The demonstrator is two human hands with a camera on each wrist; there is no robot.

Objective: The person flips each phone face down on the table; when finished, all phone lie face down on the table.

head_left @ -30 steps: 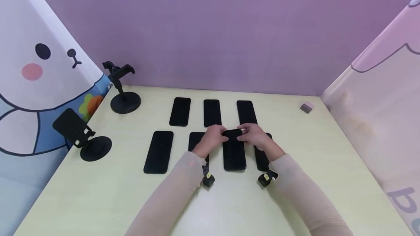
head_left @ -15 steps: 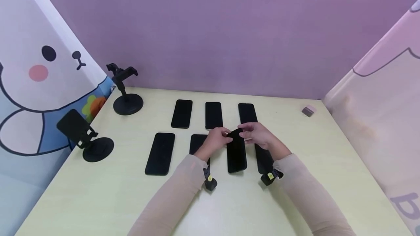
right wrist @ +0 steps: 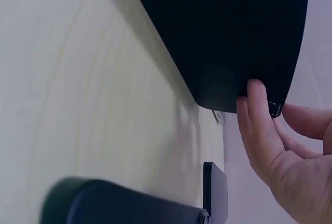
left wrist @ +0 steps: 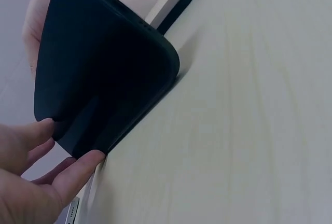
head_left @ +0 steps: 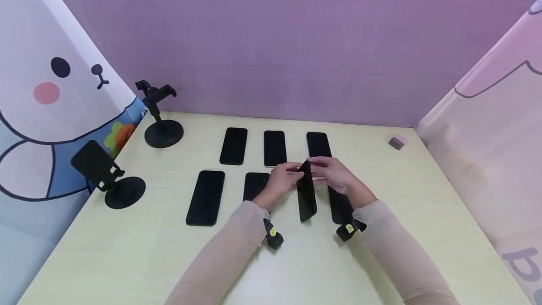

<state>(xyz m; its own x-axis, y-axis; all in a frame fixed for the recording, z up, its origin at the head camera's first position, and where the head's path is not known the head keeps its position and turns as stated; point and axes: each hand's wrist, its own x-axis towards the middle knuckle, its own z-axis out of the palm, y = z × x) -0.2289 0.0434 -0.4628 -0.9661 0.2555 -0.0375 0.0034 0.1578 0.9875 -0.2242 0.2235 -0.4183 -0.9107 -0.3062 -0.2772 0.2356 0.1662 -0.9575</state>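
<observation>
Both hands hold a black smartphone (head_left: pixel 306 194) at its far end in the head view, tilted up on a long edge with its dark face turned left. My left hand (head_left: pixel 281 181) grips it from the left, thumb and fingertips at the end's corners in the left wrist view. From the right, my right hand (head_left: pixel 334 173) pinches its upper corner. In the right wrist view the fingers (right wrist: pixel 258 105) lie on the phone's back, beside a small camera lens. Under the right forearm lies another phone (head_left: pixel 340 205); one more phone (head_left: pixel 256 185) is partly hidden by the left hand.
Three phones (head_left: pixel 234 146) lie in a back row, and another phone (head_left: pixel 205 197) lies front left. Two black phone stands (head_left: pixel 164 133) are at the table's left side. A small pink-and-grey block (head_left: pixel 397 142) sits back right. A purple backdrop (head_left: pixel 271 46) rises behind the table.
The phone between the hands has gone from lying nearly flat to standing tilted on its long edge, its right side raised. Both hands have shifted slightly right with it.
</observation>
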